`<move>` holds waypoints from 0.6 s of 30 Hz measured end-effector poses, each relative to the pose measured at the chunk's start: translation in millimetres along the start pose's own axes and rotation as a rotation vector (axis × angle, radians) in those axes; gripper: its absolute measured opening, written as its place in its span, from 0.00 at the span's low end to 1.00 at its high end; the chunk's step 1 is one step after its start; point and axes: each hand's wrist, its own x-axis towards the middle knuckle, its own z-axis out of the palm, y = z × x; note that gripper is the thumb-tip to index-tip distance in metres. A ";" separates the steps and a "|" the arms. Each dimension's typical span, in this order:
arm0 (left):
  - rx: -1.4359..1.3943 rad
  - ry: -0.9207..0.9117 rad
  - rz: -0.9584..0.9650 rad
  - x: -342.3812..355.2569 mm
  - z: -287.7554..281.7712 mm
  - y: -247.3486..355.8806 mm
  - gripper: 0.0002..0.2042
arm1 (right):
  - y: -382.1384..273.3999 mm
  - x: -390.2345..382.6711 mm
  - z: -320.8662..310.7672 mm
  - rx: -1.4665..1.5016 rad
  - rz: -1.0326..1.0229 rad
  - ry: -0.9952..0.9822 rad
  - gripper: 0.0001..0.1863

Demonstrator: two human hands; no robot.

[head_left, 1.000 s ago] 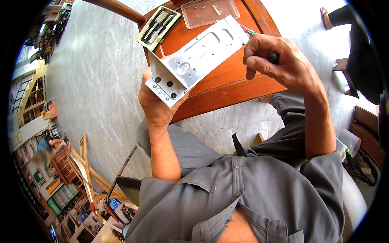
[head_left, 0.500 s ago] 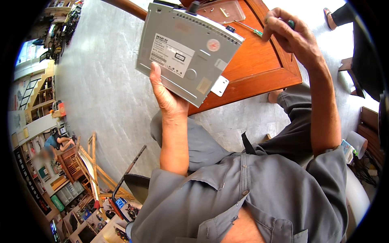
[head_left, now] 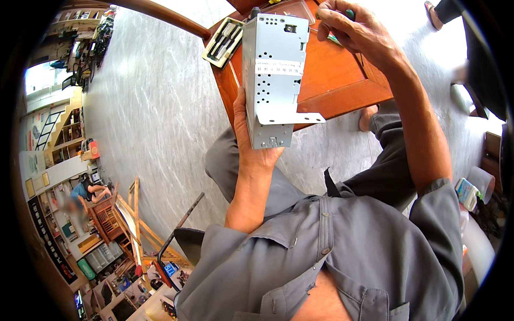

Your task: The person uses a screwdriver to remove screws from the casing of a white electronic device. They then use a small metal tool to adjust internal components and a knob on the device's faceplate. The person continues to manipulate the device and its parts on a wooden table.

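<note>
A silvery metal car stereo unit (head_left: 276, 96) stands on edge in my left hand (head_left: 249, 128). The thumb lies along its left side and the palm supports the lower end. Its narrow perforated side faces up, with a white label strip and a bent mounting bracket (head_left: 308, 117) sticking out to the right. My right hand (head_left: 356, 32) is raised over the table, right of the unit and apart from it. Its fingers are curled around a screwdriver with a dark green handle end (head_left: 350, 14); most of that tool is hidden. Its thumb and forefinger tips are pinched together.
Under the unit is an orange-brown wooden table (head_left: 337, 80). On it lie a cream case (head_left: 224, 43) of slim dark tools, a clear tray (head_left: 292, 9) and another green-handled tool (head_left: 333, 38), partly covered by my hand. Another person's leg (head_left: 447, 13) shows at the far right.
My left hand has turned the stereo unit from its broad labelled face to its narrow side. The cream case has come into sight. My right hand has moved left, closer to the unit.
</note>
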 end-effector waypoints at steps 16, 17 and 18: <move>-0.338 -0.019 -0.189 4.8 -25.9 -20.9 0.22 | 14.4 6.1 10.4 0.237 -0.189 0.048 0.16; -0.336 -0.006 -0.189 5.2 -24.5 -22.1 0.21 | 13.6 6.1 12.6 0.220 -0.162 0.053 0.16; -0.335 0.006 -0.189 5.6 -22.7 -23.3 0.21 | 13.3 6.2 14.1 0.203 -0.136 0.057 0.16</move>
